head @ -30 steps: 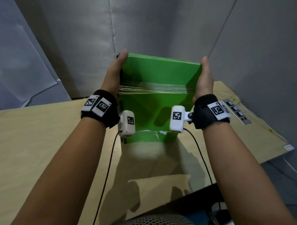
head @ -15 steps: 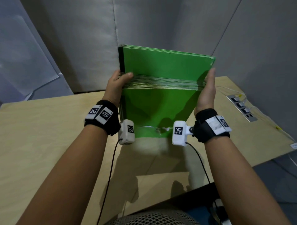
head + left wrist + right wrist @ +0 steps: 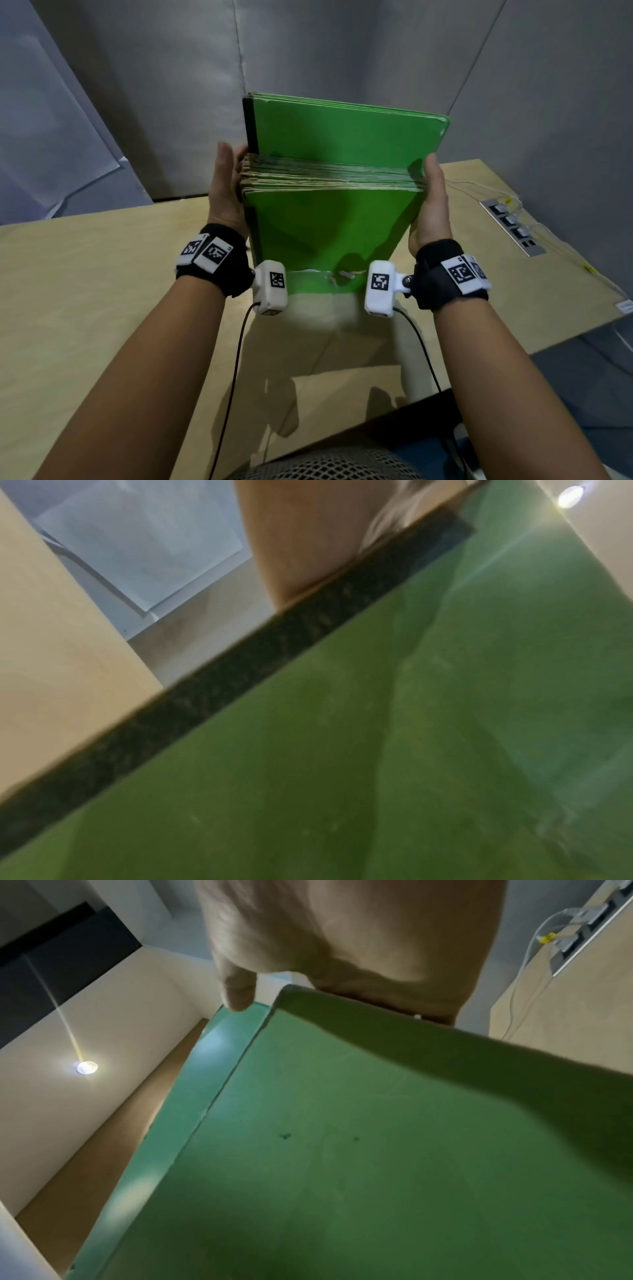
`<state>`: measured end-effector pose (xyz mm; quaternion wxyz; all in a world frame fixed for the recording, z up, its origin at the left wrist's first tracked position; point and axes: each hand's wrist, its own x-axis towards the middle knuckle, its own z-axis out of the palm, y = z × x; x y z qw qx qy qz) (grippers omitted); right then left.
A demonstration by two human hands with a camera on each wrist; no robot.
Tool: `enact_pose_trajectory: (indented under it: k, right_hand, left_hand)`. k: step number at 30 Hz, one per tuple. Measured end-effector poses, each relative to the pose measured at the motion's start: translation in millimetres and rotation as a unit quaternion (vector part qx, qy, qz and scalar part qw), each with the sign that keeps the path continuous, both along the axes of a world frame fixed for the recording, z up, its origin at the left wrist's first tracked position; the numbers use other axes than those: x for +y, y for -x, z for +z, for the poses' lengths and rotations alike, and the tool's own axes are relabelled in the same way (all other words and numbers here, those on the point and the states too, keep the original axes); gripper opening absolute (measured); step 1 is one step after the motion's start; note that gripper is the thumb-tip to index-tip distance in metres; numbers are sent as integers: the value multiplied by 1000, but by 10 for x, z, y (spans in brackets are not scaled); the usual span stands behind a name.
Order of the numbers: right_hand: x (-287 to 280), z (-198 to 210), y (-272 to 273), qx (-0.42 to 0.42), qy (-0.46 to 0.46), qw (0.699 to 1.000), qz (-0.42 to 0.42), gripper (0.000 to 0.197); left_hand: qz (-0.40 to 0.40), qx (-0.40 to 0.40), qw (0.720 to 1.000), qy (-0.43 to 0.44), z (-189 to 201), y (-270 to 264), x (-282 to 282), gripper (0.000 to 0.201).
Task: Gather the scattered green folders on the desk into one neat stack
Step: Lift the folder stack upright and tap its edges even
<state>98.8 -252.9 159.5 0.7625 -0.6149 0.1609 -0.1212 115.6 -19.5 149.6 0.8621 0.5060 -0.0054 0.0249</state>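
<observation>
A thick stack of green folders (image 3: 329,233) stands on edge on the wooden desk (image 3: 85,291), with its tan layered edges showing across the middle. The rear folders (image 3: 342,137) stick up higher than the front ones. My left hand (image 3: 226,185) presses flat against the stack's left side, by the dark spine. On the opposite side my right hand (image 3: 432,195) presses flat too. In the left wrist view the green cover (image 3: 377,750) fills the frame below my left hand (image 3: 301,534). The right wrist view shows my right hand (image 3: 342,934) at the corner of a folder (image 3: 377,1150).
Grey partition walls (image 3: 342,51) close in behind and to the right of the desk. A socket strip (image 3: 513,226) with white cables (image 3: 479,186) sits at the desk's right edge. A mesh chair back (image 3: 325,466) is at the bottom.
Both hands have slid down from the top corners of the tall rear folders to the stack's mid-height sides. The left fingers, curled over the edges half a second ago, now lie flat.
</observation>
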Motion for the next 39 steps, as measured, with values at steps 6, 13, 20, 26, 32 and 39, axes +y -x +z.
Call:
enact_pose_trajectory:
  k: [6, 13, 20, 26, 32, 39]
  right_hand:
    - [39, -23, -84, 32, 26, 998, -52, 64]
    - [65, -70, -64, 22, 45, 996, -75, 59]
    - [-51, -567, 285, 46, 124, 989, 67, 86]
    - [-165, -969, 154, 125, 223, 957, 134, 91]
    - [-263, -1364, 83, 124, 275, 938, 172, 80]
    - [-293, -1404, -171, 158, 271, 937, 155, 58]
  left_hand:
    - [-33, -73, 991, -111, -259, -8, 105, 103]
    - [-45, -48, 975, -214, -401, -49, 164, 119]
    - [-152, 8, 949, -278, -873, -74, 264, 104]
    - [-183, 54, 934, -302, -1056, -137, 326, 119]
    - [-166, 65, 927, -329, -1316, -147, 314, 93]
    - [-27, 111, 911, -397, -1281, -249, 164, 87]
